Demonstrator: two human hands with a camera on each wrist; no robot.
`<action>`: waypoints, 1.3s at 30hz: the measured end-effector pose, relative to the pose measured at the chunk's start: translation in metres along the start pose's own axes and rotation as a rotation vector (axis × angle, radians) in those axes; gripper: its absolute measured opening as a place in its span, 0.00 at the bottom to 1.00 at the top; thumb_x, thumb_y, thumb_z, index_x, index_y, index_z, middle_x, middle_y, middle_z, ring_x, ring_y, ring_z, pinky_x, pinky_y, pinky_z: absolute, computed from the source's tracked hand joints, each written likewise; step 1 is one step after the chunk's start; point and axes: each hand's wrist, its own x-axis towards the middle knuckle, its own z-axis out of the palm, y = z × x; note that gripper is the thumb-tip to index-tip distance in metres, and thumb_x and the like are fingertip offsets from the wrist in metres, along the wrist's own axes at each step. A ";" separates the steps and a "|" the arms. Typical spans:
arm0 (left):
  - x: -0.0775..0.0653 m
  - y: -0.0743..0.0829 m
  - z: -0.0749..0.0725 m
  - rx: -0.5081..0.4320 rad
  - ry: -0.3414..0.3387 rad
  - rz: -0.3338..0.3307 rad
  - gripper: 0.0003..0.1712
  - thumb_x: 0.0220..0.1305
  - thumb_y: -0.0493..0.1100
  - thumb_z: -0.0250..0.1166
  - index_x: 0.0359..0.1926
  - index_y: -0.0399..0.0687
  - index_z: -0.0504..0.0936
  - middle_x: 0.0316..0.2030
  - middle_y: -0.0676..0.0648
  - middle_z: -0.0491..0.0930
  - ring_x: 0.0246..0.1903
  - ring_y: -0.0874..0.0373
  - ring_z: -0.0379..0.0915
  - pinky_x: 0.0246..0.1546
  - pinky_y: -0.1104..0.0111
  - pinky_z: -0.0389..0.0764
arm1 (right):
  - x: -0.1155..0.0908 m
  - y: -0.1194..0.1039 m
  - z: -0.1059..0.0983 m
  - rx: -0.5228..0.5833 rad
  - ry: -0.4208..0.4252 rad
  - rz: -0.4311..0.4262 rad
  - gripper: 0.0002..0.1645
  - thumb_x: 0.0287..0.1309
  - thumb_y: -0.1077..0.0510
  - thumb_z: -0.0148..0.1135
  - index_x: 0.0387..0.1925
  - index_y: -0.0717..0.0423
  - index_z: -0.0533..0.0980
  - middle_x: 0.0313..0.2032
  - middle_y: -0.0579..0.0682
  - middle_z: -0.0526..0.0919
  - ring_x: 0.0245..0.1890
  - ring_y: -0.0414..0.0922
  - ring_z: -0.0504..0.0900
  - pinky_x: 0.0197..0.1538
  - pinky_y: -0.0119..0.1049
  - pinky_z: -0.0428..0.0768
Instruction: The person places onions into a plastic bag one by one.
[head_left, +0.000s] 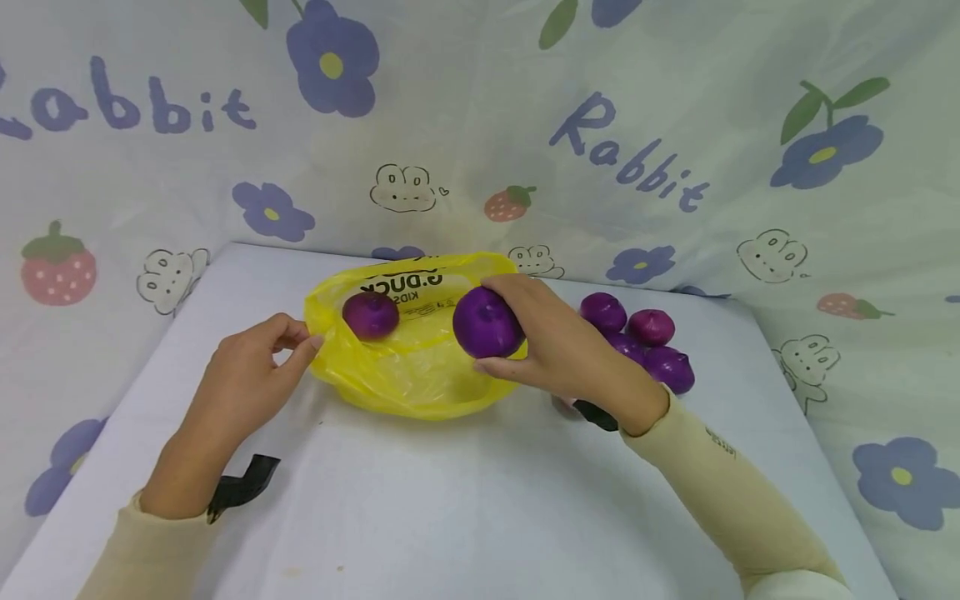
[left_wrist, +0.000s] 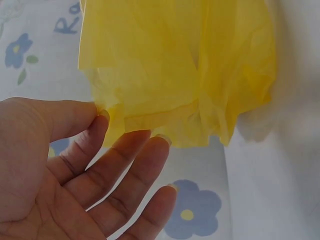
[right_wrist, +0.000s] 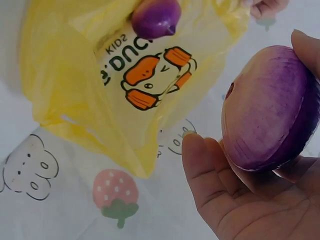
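Observation:
A yellow plastic bag (head_left: 420, 383) with black print lies with its mouth spread on the white table. My left hand (head_left: 251, 371) pinches its left edge between thumb and forefinger; in the left wrist view the other fingers of that hand (left_wrist: 120, 185) are loosely bent beside the plastic. One purple onion (head_left: 371, 316) sits inside the bag, toward its left. My right hand (head_left: 547, 333) holds another purple onion (head_left: 487, 323) over the bag's right part. The right wrist view shows this held onion (right_wrist: 270, 107) with a paler side and a dark purple side.
Several more purple onions (head_left: 651, 327) sit grouped on the table to the right, partly behind my right forearm. A printed cloth (head_left: 465, 125) with flowers and rabbits stands behind the table. Black straps (head_left: 243, 486) hang at both wrists.

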 end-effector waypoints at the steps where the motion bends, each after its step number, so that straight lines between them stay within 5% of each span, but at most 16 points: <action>1: 0.000 0.000 0.000 0.003 0.001 0.000 0.17 0.78 0.52 0.61 0.49 0.42 0.80 0.46 0.39 0.86 0.52 0.32 0.77 0.51 0.37 0.76 | 0.003 -0.001 -0.001 -0.009 -0.009 -0.002 0.55 0.57 0.40 0.78 0.76 0.57 0.61 0.71 0.55 0.69 0.69 0.50 0.69 0.67 0.46 0.77; 11: 0.001 -0.002 -0.001 -0.009 -0.004 -0.003 0.17 0.78 0.52 0.62 0.49 0.42 0.80 0.46 0.39 0.86 0.53 0.31 0.77 0.51 0.37 0.76 | 0.026 -0.006 -0.005 -0.045 -0.049 0.013 0.54 0.55 0.36 0.78 0.74 0.53 0.65 0.67 0.53 0.66 0.61 0.47 0.74 0.57 0.39 0.83; 22: -0.004 -0.002 -0.001 0.000 -0.002 -0.014 0.17 0.77 0.52 0.62 0.49 0.42 0.81 0.45 0.39 0.86 0.50 0.33 0.77 0.49 0.38 0.77 | 0.053 -0.006 0.012 -0.036 -0.138 0.019 0.51 0.58 0.38 0.76 0.74 0.55 0.66 0.66 0.54 0.67 0.61 0.47 0.71 0.58 0.39 0.82; 33: 0.000 -0.002 -0.004 0.002 -0.013 -0.004 0.17 0.78 0.52 0.61 0.49 0.41 0.81 0.46 0.38 0.86 0.51 0.32 0.77 0.49 0.38 0.78 | 0.086 -0.010 0.034 -0.126 -0.313 0.137 0.53 0.60 0.37 0.73 0.75 0.58 0.62 0.66 0.55 0.69 0.56 0.45 0.78 0.57 0.35 0.82; 39: 0.001 -0.002 -0.006 0.005 -0.011 -0.005 0.17 0.78 0.52 0.61 0.49 0.42 0.80 0.46 0.39 0.86 0.51 0.32 0.77 0.49 0.38 0.78 | 0.102 -0.009 0.041 -0.189 -0.340 0.172 0.54 0.61 0.33 0.71 0.76 0.59 0.62 0.66 0.55 0.70 0.55 0.47 0.78 0.61 0.38 0.80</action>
